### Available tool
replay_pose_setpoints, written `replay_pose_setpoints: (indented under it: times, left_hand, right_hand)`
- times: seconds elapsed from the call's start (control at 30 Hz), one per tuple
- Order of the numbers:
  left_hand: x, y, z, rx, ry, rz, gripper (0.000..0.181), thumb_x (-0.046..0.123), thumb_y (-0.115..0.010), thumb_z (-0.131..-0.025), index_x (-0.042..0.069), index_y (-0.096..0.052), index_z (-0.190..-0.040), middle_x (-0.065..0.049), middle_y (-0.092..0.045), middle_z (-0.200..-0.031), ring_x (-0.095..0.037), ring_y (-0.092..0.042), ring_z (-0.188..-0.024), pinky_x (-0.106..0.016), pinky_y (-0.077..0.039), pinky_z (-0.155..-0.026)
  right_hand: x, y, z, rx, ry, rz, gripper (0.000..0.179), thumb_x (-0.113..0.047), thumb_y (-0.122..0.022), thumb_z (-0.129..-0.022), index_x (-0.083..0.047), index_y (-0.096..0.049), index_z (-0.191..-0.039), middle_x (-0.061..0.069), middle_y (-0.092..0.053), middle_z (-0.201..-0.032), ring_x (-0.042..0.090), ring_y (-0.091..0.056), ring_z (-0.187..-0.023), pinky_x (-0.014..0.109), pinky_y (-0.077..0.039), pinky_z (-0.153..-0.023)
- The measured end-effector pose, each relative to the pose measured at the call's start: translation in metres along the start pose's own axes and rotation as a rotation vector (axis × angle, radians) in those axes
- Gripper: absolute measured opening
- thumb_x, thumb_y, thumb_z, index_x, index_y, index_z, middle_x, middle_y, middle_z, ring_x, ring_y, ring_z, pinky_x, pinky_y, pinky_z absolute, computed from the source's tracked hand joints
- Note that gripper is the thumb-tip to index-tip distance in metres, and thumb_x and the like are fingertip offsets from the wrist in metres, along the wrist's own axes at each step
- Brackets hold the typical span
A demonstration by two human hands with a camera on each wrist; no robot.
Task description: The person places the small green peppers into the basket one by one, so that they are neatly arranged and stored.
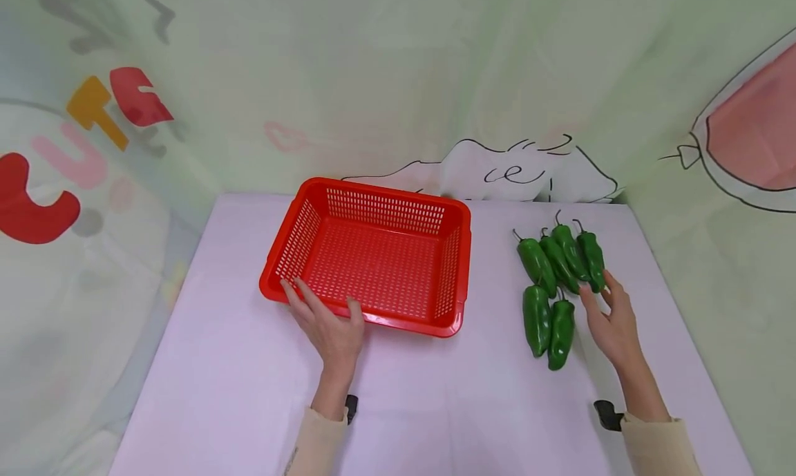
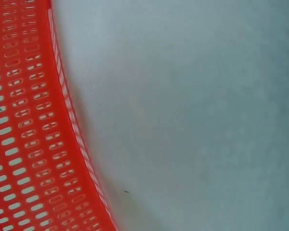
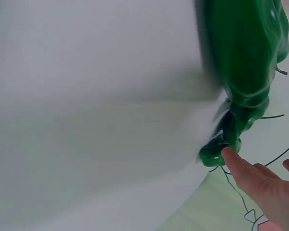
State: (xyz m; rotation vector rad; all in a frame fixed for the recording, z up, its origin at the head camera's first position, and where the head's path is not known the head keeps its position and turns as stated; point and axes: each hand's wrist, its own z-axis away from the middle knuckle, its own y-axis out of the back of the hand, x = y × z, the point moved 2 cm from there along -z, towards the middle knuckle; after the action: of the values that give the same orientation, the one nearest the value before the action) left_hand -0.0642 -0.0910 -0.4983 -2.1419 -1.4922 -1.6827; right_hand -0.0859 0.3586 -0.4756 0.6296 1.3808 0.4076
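A red plastic basket [image 1: 373, 255] with perforated walls stands on the table in the head view. My left hand [image 1: 329, 324] lies over its front rim near the left corner, fingers and thumb spread and fairly straight. The left wrist view shows the basket's perforated wall [image 2: 29, 144] close up, and the fingers are out of that view. Several green peppers with stems lie in a group to the right. My right hand [image 1: 612, 324] is beside the rightmost pepper [image 1: 591, 255], thumb and fingers apart around its lower end. In the right wrist view, a fingertip [image 3: 229, 153] overlaps that pepper.
Two more peppers lie nearer me, a broad one [image 1: 537, 320] and a slimmer one [image 1: 562, 334]. The table [image 1: 404, 407] has a pale lilac cover. Printed curtains [image 1: 385, 82] enclose its back and sides. The basket's back edge stands near the back curtain.
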Motion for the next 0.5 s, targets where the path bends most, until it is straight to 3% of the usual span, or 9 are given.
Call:
replay_pose_setpoints:
  times: [0.13, 0.23, 0.3, 0.37, 0.5]
  left_hand:
    - [-0.001, -0.001, 0.002, 0.008, 0.003, -0.002, 0.099, 0.018, -0.07, -0.078, 0.003, -0.012, -0.157, -0.018, -0.006, -0.161, -0.03, -0.01, -0.148, -0.058, -0.02, -0.114]
    - [-0.001, -0.001, 0.004, 0.012, 0.005, 0.006, 0.1, 0.017, -0.071, -0.077, 0.003, -0.013, -0.157, -0.02, -0.008, -0.161, -0.03, -0.01, -0.148, -0.058, -0.02, -0.114]
    - [-0.001, 0.0, 0.005, 0.012, 0.007, 0.016, 0.1, 0.017, -0.071, -0.077, 0.003, -0.013, -0.157, -0.02, -0.008, -0.161, -0.03, -0.01, -0.148, -0.058, -0.021, -0.113]
    - [-0.001, 0.0, 0.005, 0.012, 0.006, 0.025, 0.1, 0.016, -0.071, -0.077, 0.003, -0.012, -0.157, -0.02, -0.008, -0.161, -0.03, -0.009, -0.148, -0.058, -0.021, -0.114]
    - [-0.002, -0.001, 0.003, 0.025, -0.01, 0.05, 0.099, 0.014, -0.07, -0.077, 0.004, -0.012, -0.157, -0.023, -0.008, -0.159, -0.03, -0.009, -0.148, -0.057, -0.024, -0.113]
  right_hand:
    - [0.008, -0.002, 0.011, 0.016, -0.077, 0.001, 0.069, -0.035, -0.039, -0.104, -0.003, -0.009, -0.158, 0.029, -0.011, -0.159, 0.054, -0.023, -0.139, 0.071, -0.03, -0.099]
    - [0.014, -0.004, 0.02, 0.025, -0.139, -0.015, 0.07, -0.036, -0.039, -0.104, -0.004, -0.009, -0.158, 0.028, -0.013, -0.159, 0.051, -0.027, -0.139, 0.04, -0.046, -0.101]
    - [0.021, -0.006, 0.024, 0.036, -0.177, -0.05, 0.07, -0.037, -0.039, -0.103, -0.005, -0.01, -0.158, 0.026, -0.015, -0.159, 0.05, -0.03, -0.138, 0.017, -0.048, -0.088]
    - [0.033, -0.009, 0.026, 0.057, -0.206, -0.086, 0.071, -0.04, -0.041, -0.102, -0.005, -0.013, -0.158, 0.026, -0.018, -0.159, 0.048, -0.034, -0.136, 0.003, -0.043, -0.071]
    - [0.067, -0.018, 0.02, 0.091, -0.232, -0.121, 0.076, -0.05, -0.044, -0.099, -0.012, -0.018, -0.158, 0.024, -0.023, -0.158, 0.046, -0.039, -0.133, 0.005, -0.046, -0.067]
